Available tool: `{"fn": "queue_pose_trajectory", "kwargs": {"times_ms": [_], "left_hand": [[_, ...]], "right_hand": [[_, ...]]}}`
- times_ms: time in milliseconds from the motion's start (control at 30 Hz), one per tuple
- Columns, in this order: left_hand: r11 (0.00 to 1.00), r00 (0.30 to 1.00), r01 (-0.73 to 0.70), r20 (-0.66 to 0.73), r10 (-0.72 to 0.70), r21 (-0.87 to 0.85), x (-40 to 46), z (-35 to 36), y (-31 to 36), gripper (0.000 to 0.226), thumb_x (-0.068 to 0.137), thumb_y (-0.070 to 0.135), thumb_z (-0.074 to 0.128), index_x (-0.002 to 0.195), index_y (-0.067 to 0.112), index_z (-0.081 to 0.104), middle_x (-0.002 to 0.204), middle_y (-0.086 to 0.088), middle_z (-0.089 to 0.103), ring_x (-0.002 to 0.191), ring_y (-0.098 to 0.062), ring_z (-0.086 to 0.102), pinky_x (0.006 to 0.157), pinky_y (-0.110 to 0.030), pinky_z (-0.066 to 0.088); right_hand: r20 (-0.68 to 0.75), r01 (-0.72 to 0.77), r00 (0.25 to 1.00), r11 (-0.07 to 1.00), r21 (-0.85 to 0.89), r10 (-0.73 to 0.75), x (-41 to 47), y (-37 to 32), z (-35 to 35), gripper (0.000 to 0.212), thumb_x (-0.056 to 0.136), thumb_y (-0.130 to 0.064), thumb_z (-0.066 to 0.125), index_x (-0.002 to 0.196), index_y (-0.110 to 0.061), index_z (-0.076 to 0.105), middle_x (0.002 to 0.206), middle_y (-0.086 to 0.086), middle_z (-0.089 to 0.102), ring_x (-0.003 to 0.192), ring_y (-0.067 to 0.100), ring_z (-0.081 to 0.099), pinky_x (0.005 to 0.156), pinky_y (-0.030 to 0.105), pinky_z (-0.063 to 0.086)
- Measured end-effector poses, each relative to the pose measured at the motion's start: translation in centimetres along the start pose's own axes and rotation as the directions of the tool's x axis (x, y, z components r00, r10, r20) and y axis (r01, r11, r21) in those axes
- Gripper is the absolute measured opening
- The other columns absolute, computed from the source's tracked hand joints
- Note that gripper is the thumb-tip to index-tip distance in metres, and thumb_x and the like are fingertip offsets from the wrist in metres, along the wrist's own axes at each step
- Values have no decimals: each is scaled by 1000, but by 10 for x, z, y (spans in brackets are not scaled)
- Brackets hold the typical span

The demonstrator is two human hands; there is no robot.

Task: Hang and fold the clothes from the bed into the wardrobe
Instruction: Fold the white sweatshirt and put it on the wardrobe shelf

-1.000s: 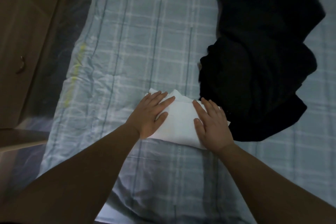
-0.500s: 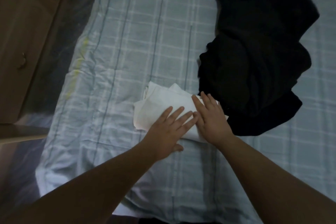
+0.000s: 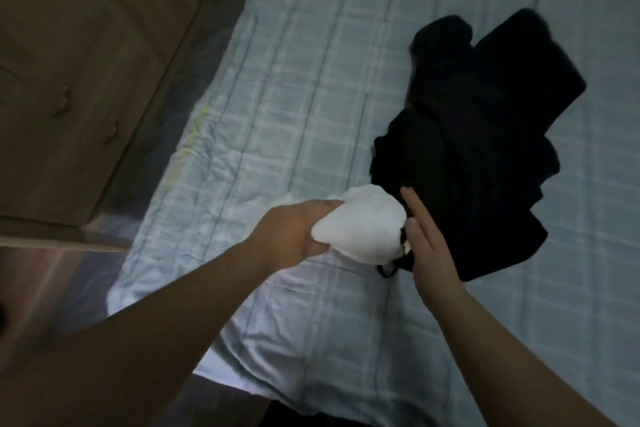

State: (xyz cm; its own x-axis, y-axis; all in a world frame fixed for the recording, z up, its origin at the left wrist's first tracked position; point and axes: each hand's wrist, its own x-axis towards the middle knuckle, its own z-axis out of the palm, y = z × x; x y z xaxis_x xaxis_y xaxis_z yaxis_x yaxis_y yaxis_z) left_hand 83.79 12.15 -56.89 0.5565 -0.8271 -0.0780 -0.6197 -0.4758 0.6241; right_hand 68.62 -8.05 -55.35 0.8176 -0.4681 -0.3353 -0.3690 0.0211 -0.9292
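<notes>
Your bunched white garment (image 3: 363, 229), no readable label, gripped in your left hand (image 3: 294, 236), right hand (image 3: 427, 246) flat-fingered beside it, just left of the black clothes pile (image 3: 485, 156)

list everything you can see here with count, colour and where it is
white garment: 1, white, bunched above the near part of the bed, gripped by the left hand
black clothes: 1 pile, black, on the bed right of the white garment
bed cover: 1, pale blue check, spread across the bed
wooden cabinet: 1, brown, left of the bed, small handles showing
left hand: 1, grips the white garment
right hand: 1, fingers straight, beside the garment's right end
</notes>
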Motion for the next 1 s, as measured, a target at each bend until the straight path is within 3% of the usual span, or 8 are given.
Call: {"fn": "queue_pose_trajectory", "kwargs": {"times_ms": [100, 200, 300, 433, 533, 700, 900, 1000], "left_hand": [[893, 936, 349, 66, -345, -285, -29, -66, 47, 66, 69, 61, 70, 128, 35, 58, 116, 16, 68, 104, -4, 63, 82, -19, 44], [590, 814, 491, 96, -573, -641, -82, -116, 78, 55, 69, 43, 84, 118, 25, 67, 110, 6, 74, 102, -13, 69, 88, -31, 54], [208, 728, 385, 157, -667, -899, -145, -154, 104, 55, 75, 24, 83, 124, 8, 64, 121, -19, 68, 111, -36, 66, 98, -51, 52], [-9, 687, 138, 102, -720, -990, -223, -202, 141, 49, 84, 14, 71, 131, 2, 59, 128, -23, 63, 120, -41, 60, 101, -52, 49], [-58, 622, -30, 27, -783, -998, -283, -234, 157, 51, 86, 12, 69, 134, 2, 57, 132, -23, 61, 123, -39, 58, 101, -49, 50], [35, 519, -254, -167, -838, -967, -391, -281, 170, 43, 85, 7, 67, 129, 9, 64, 134, -21, 60, 124, -38, 57, 107, -52, 44], [96, 244, -445, -224, -944, -890, -517, -310, 161, 42, 82, 17, 72, 124, 9, 67, 124, -20, 67, 109, -34, 68, 89, -44, 56], [89, 85, -492, -149, -985, -866, -580, -327, 144, 49, 77, 28, 72, 119, 5, 68, 112, -19, 72, 99, -34, 71, 87, -42, 55]], "right_hand": [[56, 36, 998, 999, 36, -38, -22, -61, 9, 51, 102, -35, 50, 151, -36, 35, 148, -28, 37, 127, -23, 36, 114, 19, 33], [123, 113, 986, 993, -12, -111, -46, -114, 34, 68, 90, -41, 60, 149, -36, 27, 155, -21, 27, 136, -11, 32, 114, 22, 30], [225, 198, 956, 980, -29, -187, -64, -163, 69, 72, 91, -36, 65, 151, -34, 25, 159, -16, 25, 145, 2, 26, 118, 29, 25], [555, 194, 821, 980, -43, -138, -97, -224, 135, 84, 92, -41, 66, 157, -34, 14, 154, -14, 33, 140, 12, 39, 108, 31, 40], [674, 320, 722, 939, -123, -158, -127, -263, 196, 83, 93, -52, 58, 158, -36, 7, 158, -10, 30, 137, 15, 41, 112, 36, 37], [811, 372, 570, 922, -112, -132, -185, -312, 300, 63, 99, -47, 49, 153, -51, 16, 143, -16, 43, 130, 19, 49, 105, 34, 38], [946, 308, 309, 951, -5, -95, -278, -335, 423, 48, 82, -56, 59, 124, -72, 42, 132, -20, 59, 117, 11, 61, 107, 46, 46], [982, 307, 171, 951, 25, -82, -322, -343, 482, 57, 82, -58, 62, 135, -62, 42, 133, -21, 60, 118, 10, 62, 107, 47, 47]]}}
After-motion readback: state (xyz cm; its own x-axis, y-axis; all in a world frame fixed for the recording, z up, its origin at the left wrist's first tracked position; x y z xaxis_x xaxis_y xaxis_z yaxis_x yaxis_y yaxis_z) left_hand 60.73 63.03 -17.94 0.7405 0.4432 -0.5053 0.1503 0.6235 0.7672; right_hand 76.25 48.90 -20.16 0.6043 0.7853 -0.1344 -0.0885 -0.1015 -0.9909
